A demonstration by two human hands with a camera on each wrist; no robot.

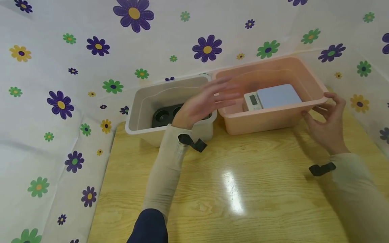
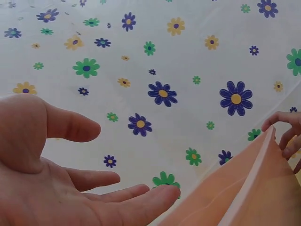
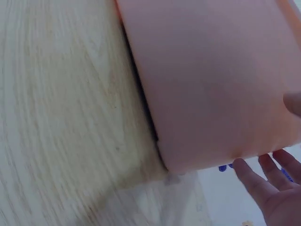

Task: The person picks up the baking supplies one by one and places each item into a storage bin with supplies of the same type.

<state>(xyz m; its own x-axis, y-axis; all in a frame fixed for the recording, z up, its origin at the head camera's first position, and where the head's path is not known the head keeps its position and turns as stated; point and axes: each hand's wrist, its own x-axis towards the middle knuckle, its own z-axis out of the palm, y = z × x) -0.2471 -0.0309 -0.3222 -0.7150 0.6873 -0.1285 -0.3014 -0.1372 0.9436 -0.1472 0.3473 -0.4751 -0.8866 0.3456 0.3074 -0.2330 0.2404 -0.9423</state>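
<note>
A pink plastic bin [image 1: 261, 122] stands toward the back right of the table. Inside it is a kitchen scale [image 1: 278, 96] with a small display at its left end. My right hand [image 1: 329, 125] grips the bin's front right corner, thumb on the front wall and fingers round the side, also seen in the right wrist view, where the hand [image 3: 275, 197] is partly cut off. Over the gap between the two bins hangs my left hand [image 1: 202, 104], fingers extended and nothing in them. The left wrist view shows its palm [image 2: 61, 202] empty. Part of the white bin is hidden behind it.
Left of the pink bin stands a white bin [image 1: 141, 131] holding a dark muffin tin [image 1: 162, 116]. Both are on a wooden table [image 1: 212, 189], close to a flower-patterned sheet [image 1: 170, 33] that hangs behind and along the sides.
</note>
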